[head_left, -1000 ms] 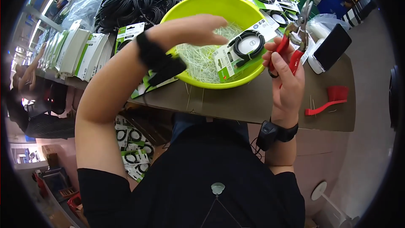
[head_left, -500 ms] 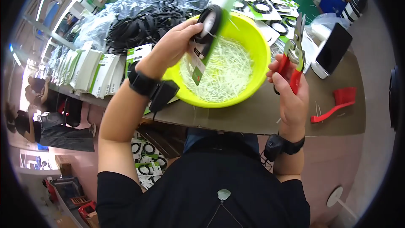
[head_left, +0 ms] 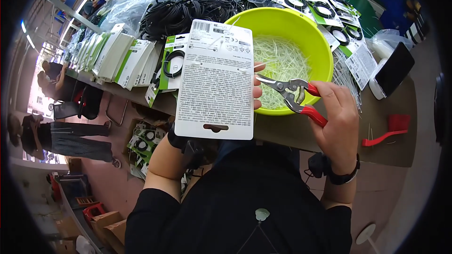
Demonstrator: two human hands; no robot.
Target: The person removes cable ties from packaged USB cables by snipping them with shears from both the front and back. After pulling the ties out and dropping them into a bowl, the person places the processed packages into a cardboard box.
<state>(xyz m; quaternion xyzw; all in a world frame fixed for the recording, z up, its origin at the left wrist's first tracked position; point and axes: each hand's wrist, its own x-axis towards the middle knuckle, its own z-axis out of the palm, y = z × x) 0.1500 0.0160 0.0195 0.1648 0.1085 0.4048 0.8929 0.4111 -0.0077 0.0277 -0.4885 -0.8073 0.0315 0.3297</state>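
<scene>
My left hand [head_left: 257,86] is behind a white printed cable card [head_left: 214,99], its fingertips curling past the card's right edge. The card's back faces me, with its hanging hole at the lower end. A thin clear tie [head_left: 231,27] sticks up near its top, and small tie heads sit lower on its face. In my right hand [head_left: 340,117] are red-handled pruning shears [head_left: 299,95]. Their jaws are spread and point left, with the tips close to the card's right edge. Beyond the shears stands a yellow-green basin [head_left: 322,61] holding many clear cut tie strips [head_left: 282,61].
Finished-looking cable cards [head_left: 325,11] pile up at the back right, near a phone on a white stand [head_left: 394,70]. A red brush [head_left: 391,129] lies at the right. Blank cards [head_left: 110,59] stand in a row at left, before black cables [head_left: 188,14]. People [head_left: 52,131] are at far left.
The card has turned from its cable side to its printed back and come lower, nearer me. My right hand has swung the shears from upright to pointing left, toward the card.
</scene>
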